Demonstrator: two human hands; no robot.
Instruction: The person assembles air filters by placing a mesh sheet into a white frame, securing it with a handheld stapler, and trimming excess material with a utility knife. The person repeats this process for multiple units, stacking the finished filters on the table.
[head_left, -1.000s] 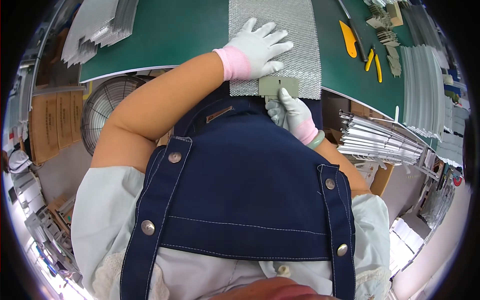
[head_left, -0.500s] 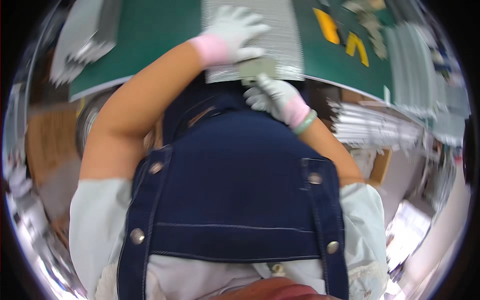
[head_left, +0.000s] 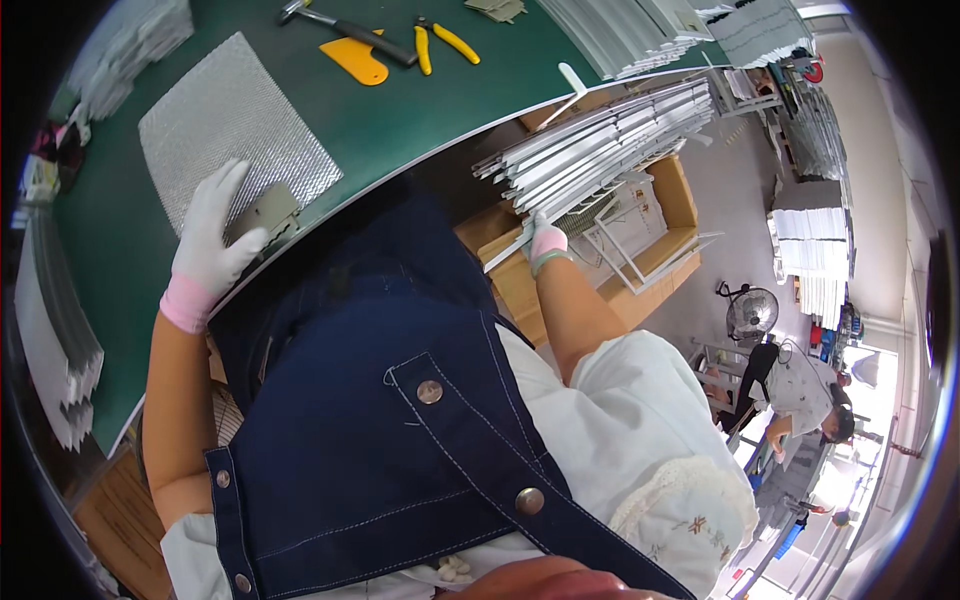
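Note:
My left hand (head_left: pixel 213 245), in a white glove with a pink cuff, lies with fingers and thumb apart on a silvery mesh-textured sheet (head_left: pixel 235 120). Between its thumb and fingers shows a small grey-green metal plate (head_left: pixel 268 212) at the sheet's near edge. My right hand (head_left: pixel 546 240), gloved alike and with a green band at the wrist, is down below the table's edge on the right. It closes on the near end of a white metal strip (head_left: pixel 508 254) at the underside of a stack of long white strips (head_left: pixel 610 135); its fingertips are partly hidden.
On the green table (head_left: pixel 400 120) lie a hammer (head_left: pixel 350 28), an orange scraper (head_left: pixel 358 62) and yellow-handled pliers (head_left: pixel 440 45). Stacked metal sheets stand at left and far right. An open cardboard box (head_left: pixel 675 190) holds white frames. A fan (head_left: pixel 750 312) and another person (head_left: pixel 805 390) are farther right.
My view and body have turned right. My right hand has left the plate and gone down right to the stacked strips. My left hand stays by the sheet and plate.

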